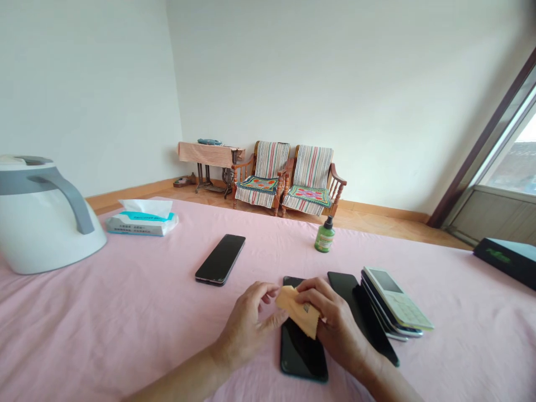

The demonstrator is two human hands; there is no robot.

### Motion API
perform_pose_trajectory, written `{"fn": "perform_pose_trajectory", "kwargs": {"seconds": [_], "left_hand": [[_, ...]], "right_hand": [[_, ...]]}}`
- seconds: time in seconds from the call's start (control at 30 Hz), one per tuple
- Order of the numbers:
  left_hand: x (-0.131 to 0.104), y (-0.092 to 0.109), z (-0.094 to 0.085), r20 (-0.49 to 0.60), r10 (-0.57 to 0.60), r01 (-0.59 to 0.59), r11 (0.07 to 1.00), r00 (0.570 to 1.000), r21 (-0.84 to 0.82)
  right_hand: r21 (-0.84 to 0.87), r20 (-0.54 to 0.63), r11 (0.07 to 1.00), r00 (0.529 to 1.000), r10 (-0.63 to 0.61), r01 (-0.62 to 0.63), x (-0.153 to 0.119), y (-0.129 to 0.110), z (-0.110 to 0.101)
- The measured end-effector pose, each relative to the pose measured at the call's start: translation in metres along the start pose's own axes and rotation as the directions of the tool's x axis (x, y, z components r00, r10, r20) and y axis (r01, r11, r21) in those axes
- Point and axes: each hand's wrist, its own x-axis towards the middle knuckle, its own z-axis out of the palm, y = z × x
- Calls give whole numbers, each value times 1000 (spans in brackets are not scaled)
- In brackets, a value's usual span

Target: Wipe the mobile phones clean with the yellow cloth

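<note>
Hands (337, 315) with cloth (299, 311) partly hide phone (302, 357) (bottle (324, 239) beyond).

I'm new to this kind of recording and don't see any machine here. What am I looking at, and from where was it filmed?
There is no robot: these are a person's bare hands, seen by a camera worn on the head, looking forward and down. This is the only view. The right hand holds a small yellow cloth over a dark phone. The left hand is beside the cloth; whether it touches is unclear. On the pink sheet also lie another dark phone and, to the right, a stack of devices. Farther back stand a green pump bottle and, at left, a tissue pack and a white jug.
</note>
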Motion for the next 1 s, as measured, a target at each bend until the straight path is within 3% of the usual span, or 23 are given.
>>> {"fn": "perform_pose_trajectory", "kwargs": {"seconds": [0.2,0.27,0.4,0.7,0.87,1.0], "left_hand": [[6,9,1,92,-72,97,951,993,-295],[7,10,0,89,-68,96,928,994,-360],[5,7,1,117,-71,110,921,991,-374],[5,8,2,154,-81,135,917,985,-376],[5,10,-4,162,-67,137,872,985,-471],[4,11,-9,216,19,119,785,976,-608]], "right_hand": [[46,3,999,1000,-25,25,-1,-6,4],[68,-52,998,999,7,-4,0,-6,7],[124,-195,981,966,171,-149,2,-8,9],[358,-121,908,953,278,-219,3,-16,10],[240,-166,955,962,218,-176,2,-16,12],[169,-112,948,951,289,-269,1,-12,16]]}}
